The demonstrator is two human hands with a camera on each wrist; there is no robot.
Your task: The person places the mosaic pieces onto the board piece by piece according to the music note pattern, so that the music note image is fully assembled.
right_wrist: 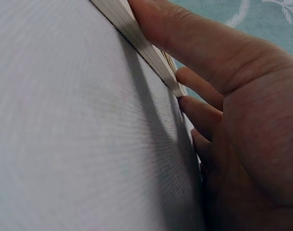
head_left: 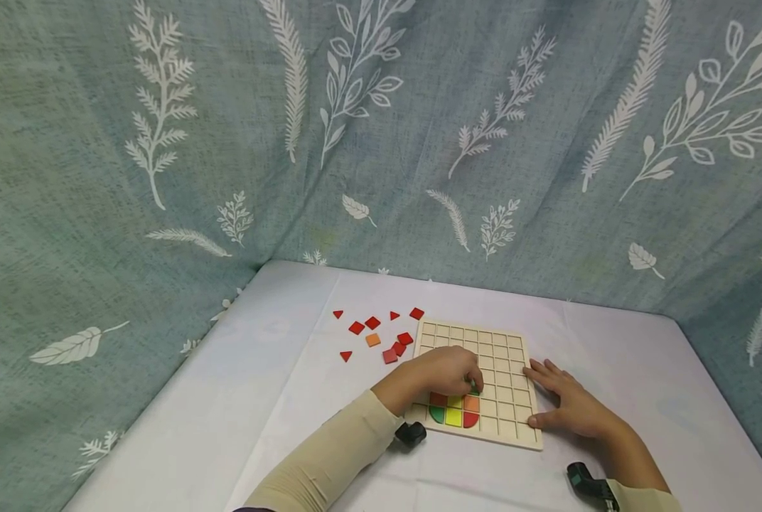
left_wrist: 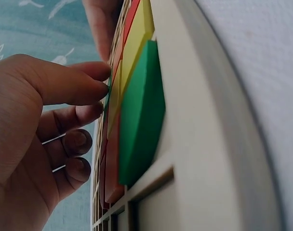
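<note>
Setting the green piece (head_left: 475, 389) seems your current step: your left hand (head_left: 448, 370) pinches it, fingertips nearly together, at one o'clock of the coloured tiles (head_left: 454, 417). Your right hand (head_left: 571, 407), fingers spread, touches the board (head_left: 505, 410) at three o'clock. Next likely calls for seating it flat, then releasing.

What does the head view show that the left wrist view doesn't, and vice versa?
Only the head view: the loose red pieces and loose orange square beside the board, plus the sleeves.

Only the left wrist view: the palm side of the left hand, with three bent fingers below the thumb.

Both: the board, the green corner piece and yellow pieces on it, and the right hand, partly cut off in the wrist view.
</note>
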